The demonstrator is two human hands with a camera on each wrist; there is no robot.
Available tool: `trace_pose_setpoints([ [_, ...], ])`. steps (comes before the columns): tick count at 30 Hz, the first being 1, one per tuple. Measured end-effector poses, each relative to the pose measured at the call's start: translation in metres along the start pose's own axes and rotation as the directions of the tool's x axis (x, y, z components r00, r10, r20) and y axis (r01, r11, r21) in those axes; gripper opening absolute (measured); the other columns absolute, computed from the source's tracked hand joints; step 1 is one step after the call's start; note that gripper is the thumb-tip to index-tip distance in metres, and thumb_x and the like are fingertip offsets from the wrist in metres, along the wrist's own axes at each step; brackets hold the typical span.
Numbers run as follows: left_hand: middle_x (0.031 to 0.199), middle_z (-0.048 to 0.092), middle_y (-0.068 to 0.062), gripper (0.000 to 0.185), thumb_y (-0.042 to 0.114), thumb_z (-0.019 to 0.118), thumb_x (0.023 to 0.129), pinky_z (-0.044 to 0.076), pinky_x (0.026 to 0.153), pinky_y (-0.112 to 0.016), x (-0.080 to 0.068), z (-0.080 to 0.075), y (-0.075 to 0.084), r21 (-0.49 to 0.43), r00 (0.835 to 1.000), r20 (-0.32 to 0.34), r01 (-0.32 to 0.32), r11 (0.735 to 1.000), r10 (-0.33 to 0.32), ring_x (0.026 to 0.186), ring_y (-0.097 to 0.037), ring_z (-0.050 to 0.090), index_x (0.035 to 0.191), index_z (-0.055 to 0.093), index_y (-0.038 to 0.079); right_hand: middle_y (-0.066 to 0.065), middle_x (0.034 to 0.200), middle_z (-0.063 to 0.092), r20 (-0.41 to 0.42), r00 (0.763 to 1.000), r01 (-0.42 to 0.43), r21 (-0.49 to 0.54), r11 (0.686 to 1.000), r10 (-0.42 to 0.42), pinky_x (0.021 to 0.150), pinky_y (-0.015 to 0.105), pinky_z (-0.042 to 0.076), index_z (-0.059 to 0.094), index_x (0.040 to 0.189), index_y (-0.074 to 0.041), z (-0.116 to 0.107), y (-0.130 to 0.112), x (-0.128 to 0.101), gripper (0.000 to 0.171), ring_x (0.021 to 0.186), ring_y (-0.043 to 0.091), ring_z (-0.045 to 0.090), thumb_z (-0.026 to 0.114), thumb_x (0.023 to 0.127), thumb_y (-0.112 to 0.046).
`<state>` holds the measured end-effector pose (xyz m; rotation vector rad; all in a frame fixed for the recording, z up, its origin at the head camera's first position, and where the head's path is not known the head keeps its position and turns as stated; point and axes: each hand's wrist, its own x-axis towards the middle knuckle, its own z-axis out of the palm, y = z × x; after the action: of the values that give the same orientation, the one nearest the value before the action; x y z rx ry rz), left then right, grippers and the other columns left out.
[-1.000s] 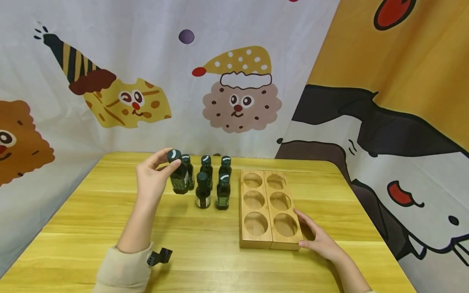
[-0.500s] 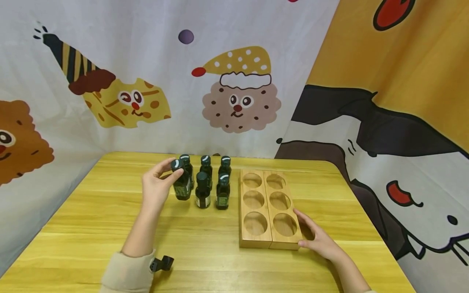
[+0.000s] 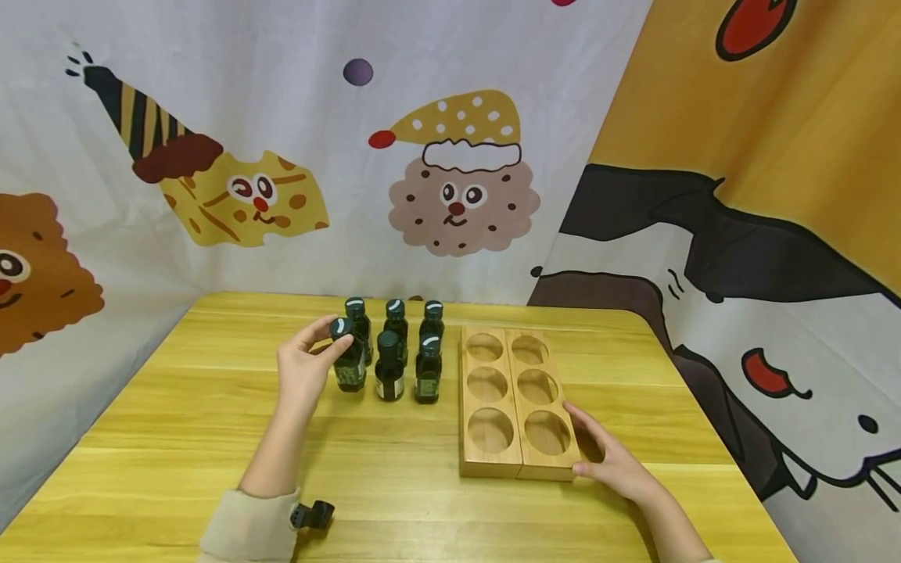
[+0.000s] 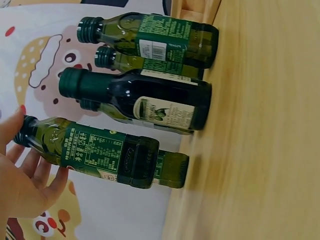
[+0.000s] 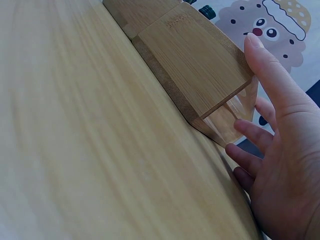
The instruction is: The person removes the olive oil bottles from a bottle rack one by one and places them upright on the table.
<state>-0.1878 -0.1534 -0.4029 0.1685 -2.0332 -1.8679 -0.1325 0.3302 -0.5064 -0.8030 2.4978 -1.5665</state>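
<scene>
My left hand pinches the black cap of a dark green oil bottle, held upright at the left front of a group of several matching bottles. In the left wrist view the held bottle lies between thumb and fingers of the left hand, close beside the other bottles; I cannot tell whether its base touches the table. A wooden rack with six empty round holes lies to the right. My right hand rests open against its front right corner, and in the right wrist view the right hand has its thumb lying along the rack.
The yellow wooden table stands against cartoon-printed cloth walls at the back and right. A small black clip sticks out by my left sleeve. Bare tabletop runs along the front and left.
My left hand has lowered the bottle and brought it to the right, in beside the other bottles. The right hand and rack have not moved.
</scene>
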Motion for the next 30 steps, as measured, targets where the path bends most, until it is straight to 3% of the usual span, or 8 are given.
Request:
trace_pose_setpoints([
  [9,0.11,0.065,-0.013,0.044,0.018,0.079,0.08,0.051,0.082,-0.021,0.002,0.001,-0.014,0.016,1.0,0.008,0.011,1.0,-0.011,0.101,-0.014,0.057,0.121,0.067,0.006,0.017,0.146,0.037,0.006,1.0,-0.003,0.003,1.0,0.003,0.102,0.012,0.019,0.025,0.153,-0.014,0.0,0.002,0.0,0.087,0.132,0.008,0.034,0.074,0.081,-0.008],
  [30,0.112,0.065,-0.013,0.044,0.016,0.08,0.08,0.05,0.081,-0.02,0.002,0.003,-0.029,0.029,0.999,0.035,0.017,0.999,-0.018,0.102,-0.015,0.057,0.121,0.066,0.004,0.018,0.147,0.036,0.01,1.0,-0.01,0.015,1.0,0.01,0.102,0.012,0.018,0.025,0.153,-0.015,0.0,-0.001,0.0,0.087,0.132,0.008,0.034,0.074,0.081,-0.007],
])
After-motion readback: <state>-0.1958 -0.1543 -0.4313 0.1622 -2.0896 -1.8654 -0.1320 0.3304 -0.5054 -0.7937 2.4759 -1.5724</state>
